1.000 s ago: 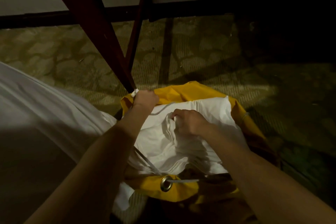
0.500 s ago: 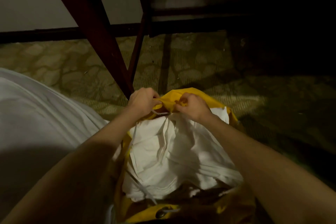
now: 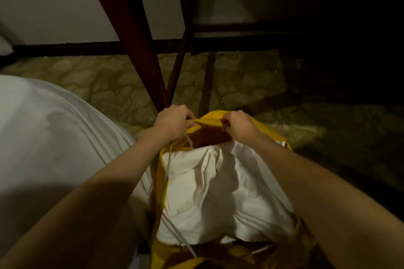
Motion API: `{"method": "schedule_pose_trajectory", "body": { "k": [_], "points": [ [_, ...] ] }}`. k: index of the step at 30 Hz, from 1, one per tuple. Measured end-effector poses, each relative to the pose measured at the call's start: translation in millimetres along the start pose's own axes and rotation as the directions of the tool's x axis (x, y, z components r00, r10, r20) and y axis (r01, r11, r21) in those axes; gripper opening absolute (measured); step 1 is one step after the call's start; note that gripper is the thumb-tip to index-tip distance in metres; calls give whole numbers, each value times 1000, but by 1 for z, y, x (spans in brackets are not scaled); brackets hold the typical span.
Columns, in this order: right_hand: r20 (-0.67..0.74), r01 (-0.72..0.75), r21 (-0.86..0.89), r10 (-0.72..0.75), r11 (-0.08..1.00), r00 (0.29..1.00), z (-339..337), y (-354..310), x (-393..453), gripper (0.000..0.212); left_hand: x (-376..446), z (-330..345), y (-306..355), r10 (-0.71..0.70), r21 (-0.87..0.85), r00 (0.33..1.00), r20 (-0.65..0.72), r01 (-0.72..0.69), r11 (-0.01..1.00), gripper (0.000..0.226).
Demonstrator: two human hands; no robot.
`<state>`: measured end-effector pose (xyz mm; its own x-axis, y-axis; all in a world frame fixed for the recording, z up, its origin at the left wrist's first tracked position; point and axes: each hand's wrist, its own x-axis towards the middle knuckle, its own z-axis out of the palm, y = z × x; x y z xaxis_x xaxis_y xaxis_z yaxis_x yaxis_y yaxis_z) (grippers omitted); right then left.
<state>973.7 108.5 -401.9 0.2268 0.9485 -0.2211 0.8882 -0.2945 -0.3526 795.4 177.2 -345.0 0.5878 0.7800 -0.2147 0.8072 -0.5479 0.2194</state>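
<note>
A yellow drawstring bag (image 3: pixel 209 118) stands open on the carpet below me, stuffed with crumpled white linen (image 3: pixel 220 192). My left hand (image 3: pixel 172 123) grips the far rim of the bag on its left side. My right hand (image 3: pixel 239 125) grips the same far rim a little to the right. Between the two hands the rim is pulled up, showing the bag's brown inside. A white drawstring cord (image 3: pixel 166 172) runs from under my left hand down the bag's left side.
A bed with a white sheet (image 3: pixel 50 137) fills the left. Dark red wooden furniture legs (image 3: pixel 135 35) rise just beyond the bag. Patterned green carpet (image 3: pixel 262 89) spreads ahead, with a white wall and dark skirting behind. The right side lies in deep shadow.
My right hand left the white linen and took hold of the bag's far rim beside my left hand. Both hands have since lifted that rim higher.
</note>
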Motion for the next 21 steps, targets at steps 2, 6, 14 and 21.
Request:
{"method": "schedule_pose_trajectory", "body": {
  "k": [2, 6, 14, 21],
  "points": [
    [32, -13, 31, 12, 999, 999, -11, 6, -1, 14, -1, 6, 14, 35, 157, 998, -46, -27, 987, 18],
    [4, 24, 52, -25, 998, 1000, -28, 8, -7, 15, 2, 24, 54, 238, 299, 964, -117, -194, 934, 29],
    [-96, -135, -90, 126, 987, 987, -5, 12, -18, 29, 20, 12, 52, 172, 42, 982, -79, -169, 985, 16],
    [-106, -288, 49, 292, 956, 951, 3, 28, -16, 19, 24, 6, 40, 93, -24, 994, -63, -95, 995, 13]
  ]
}}
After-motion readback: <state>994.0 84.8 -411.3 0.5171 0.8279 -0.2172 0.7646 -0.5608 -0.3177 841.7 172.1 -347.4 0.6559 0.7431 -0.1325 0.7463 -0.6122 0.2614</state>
